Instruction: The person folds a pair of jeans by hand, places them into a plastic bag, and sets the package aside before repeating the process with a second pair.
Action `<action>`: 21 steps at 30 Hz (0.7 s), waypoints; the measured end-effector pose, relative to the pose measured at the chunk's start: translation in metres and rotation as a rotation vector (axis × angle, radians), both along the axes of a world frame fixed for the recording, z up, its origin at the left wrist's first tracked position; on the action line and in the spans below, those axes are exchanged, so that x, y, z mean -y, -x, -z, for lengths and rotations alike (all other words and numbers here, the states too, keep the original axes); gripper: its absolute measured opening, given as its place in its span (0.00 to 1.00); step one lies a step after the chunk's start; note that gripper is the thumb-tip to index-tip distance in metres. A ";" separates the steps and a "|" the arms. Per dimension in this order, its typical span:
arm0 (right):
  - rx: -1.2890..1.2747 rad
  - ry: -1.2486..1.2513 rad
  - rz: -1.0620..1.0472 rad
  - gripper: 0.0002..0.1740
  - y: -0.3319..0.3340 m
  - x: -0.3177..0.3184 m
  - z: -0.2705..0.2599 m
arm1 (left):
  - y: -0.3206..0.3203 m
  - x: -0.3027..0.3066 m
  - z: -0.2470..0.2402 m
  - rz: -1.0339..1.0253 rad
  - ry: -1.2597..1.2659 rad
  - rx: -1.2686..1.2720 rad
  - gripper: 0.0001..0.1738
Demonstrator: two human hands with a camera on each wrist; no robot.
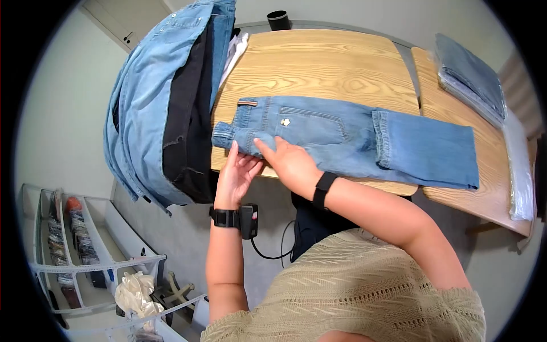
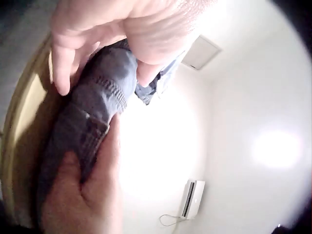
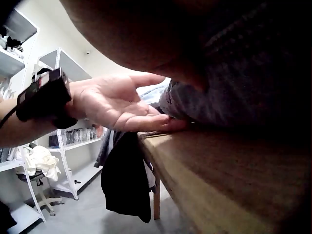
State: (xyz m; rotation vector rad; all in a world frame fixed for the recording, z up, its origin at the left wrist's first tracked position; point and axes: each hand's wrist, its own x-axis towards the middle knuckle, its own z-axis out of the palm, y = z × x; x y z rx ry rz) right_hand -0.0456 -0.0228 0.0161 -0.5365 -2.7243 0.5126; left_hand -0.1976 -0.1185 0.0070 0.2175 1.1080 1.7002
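A pair of blue jeans (image 1: 319,122) lies folded lengthwise on the wooden table, back pocket up, waistband to the left. At the near edge by the waistband, my left hand (image 1: 232,178) holds the denim, its thumb on top and its fingers under the edge. Just to the right, my right hand (image 1: 293,165) grips the same near edge, thumb and forefinger spread over the cloth. Close up in the left wrist view, the rolled denim edge (image 2: 102,92) runs between both hands. In the right wrist view the left fingers (image 3: 165,123) reach beneath it at the table edge.
More jeans, light blue (image 1: 145,97) and black (image 1: 188,119), hang over the table's left end. Plastic-wrapped garments (image 1: 473,80) lie on the right-hand table (image 1: 456,199). A black cup (image 1: 278,20) stands beyond the far edge. White shelves (image 1: 97,262) stand at lower left.
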 end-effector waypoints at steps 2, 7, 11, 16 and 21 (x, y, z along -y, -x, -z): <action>-0.053 -0.069 0.038 0.36 -0.003 0.004 0.007 | -0.013 -0.017 -0.003 -0.052 0.022 -0.098 0.24; -0.312 0.035 -0.069 0.32 -0.063 0.003 -0.033 | -0.015 -0.030 0.004 -0.170 0.079 -0.117 0.20; -0.229 0.006 0.186 0.28 -0.166 -0.030 -0.062 | -0.013 -0.033 0.011 -0.254 0.083 -0.085 0.17; 0.064 -0.161 0.389 0.28 -0.219 -0.041 -0.002 | -0.015 -0.040 -0.005 -0.263 -0.011 -0.067 0.21; 0.025 -0.214 0.402 0.30 -0.215 -0.036 0.006 | -0.041 -0.068 -0.077 -0.304 -0.100 -0.357 0.18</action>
